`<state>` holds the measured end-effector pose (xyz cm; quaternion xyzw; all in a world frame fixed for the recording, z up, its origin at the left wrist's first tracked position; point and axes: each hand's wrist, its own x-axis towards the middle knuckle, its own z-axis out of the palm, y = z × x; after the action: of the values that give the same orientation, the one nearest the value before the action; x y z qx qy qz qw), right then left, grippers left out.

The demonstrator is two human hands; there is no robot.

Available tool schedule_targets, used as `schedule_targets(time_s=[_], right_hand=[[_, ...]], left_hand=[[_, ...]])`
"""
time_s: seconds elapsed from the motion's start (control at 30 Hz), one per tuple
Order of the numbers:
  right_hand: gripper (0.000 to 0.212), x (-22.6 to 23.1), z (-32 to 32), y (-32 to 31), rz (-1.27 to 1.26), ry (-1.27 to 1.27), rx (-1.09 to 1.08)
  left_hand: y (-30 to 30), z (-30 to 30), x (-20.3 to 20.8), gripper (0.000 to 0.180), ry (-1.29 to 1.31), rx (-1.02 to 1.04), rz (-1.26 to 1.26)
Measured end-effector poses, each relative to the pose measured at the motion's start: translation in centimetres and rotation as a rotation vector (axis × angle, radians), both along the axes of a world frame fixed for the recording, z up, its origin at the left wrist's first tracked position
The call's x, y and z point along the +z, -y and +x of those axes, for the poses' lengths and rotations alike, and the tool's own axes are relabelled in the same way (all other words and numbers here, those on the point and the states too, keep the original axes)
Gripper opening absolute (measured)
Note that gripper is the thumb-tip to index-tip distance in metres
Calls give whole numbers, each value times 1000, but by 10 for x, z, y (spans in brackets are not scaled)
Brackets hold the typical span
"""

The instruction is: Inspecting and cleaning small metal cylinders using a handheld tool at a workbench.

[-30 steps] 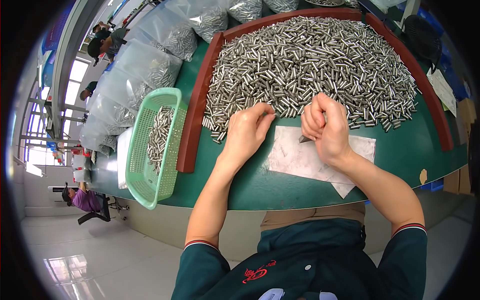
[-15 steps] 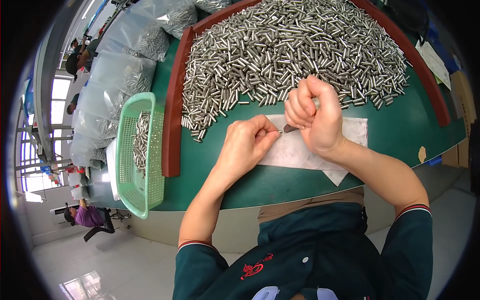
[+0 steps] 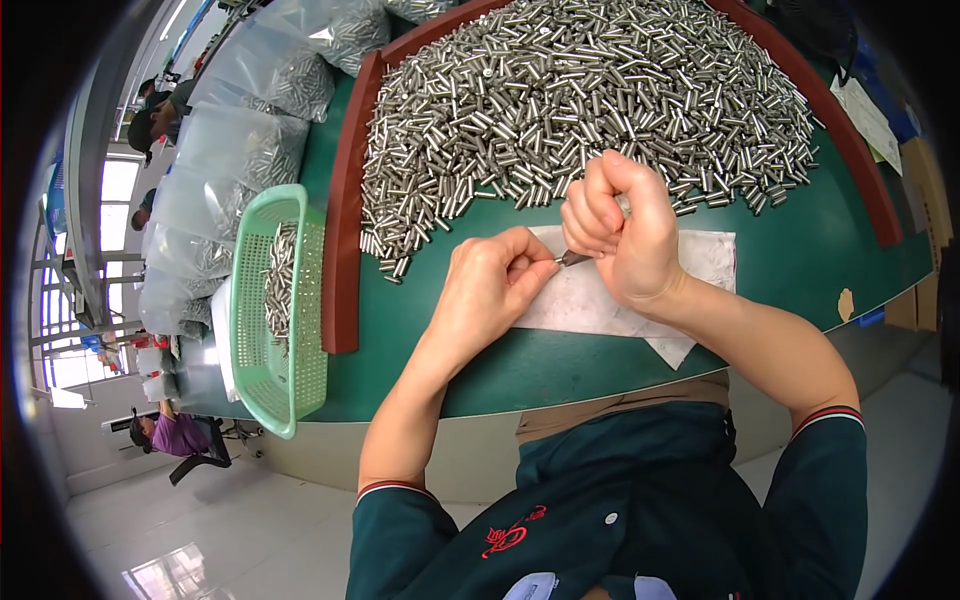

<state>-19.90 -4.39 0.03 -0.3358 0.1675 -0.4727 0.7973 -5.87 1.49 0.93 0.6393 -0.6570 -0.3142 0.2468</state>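
My left hand (image 3: 484, 288) pinches a small metal pin between thumb and forefinger, most of it hidden by the fingertips. A closed fist is what my right hand (image 3: 635, 238) makes around a hand tool, whose dark tapered tip (image 3: 574, 258) sticks out toward the left fingertips and meets the end of the pin. The tool's handle is mostly covered by my fingers. Beneath both hands lies a stained whitish cloth (image 3: 590, 305) on the green tabletop (image 3: 470, 372). Just beyond them spreads a big heap of short shiny metal pins (image 3: 590, 100).
Dark red wooden rails (image 3: 345, 230) border the heap. Left of them stands a pale green plastic basket (image 3: 262, 385) with some metal pins (image 3: 281, 285) inside. Clear bags (image 3: 262, 150) of metal parts line the left side. Papers (image 3: 865, 120) and cardboard (image 3: 925, 200) are at right.
The right hand has shifted slightly left, bringing the tool's tip from just short of the pin up against its end. My left hand holds its place.
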Motion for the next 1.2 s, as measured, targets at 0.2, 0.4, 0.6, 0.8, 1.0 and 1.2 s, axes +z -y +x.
schedule_targets(time_s=[0.2,0.4,0.6,0.8,1.0,1.2], right_hand=[[41,2,1,-2,1,-19,-21],[39,3,5,-10,-104,-80,-99],[38,0,8,-16,-248,-150,-160],[37,3,7,-18,-291,-206,-169],[34,0,6,-20,-312,-240,-164],[38,2,8,-11,-150,-89,-95]], left_hand=[[1,1,-1,11,-33,11,36],[3,-3,0,11,-12,5,8],[3,-6,4,11,30,1,-30],[3,-8,8,13,62,-13,-35],[-1,-9,7,13,35,8,-48],[-3,-11,3,11,60,14,-76]])
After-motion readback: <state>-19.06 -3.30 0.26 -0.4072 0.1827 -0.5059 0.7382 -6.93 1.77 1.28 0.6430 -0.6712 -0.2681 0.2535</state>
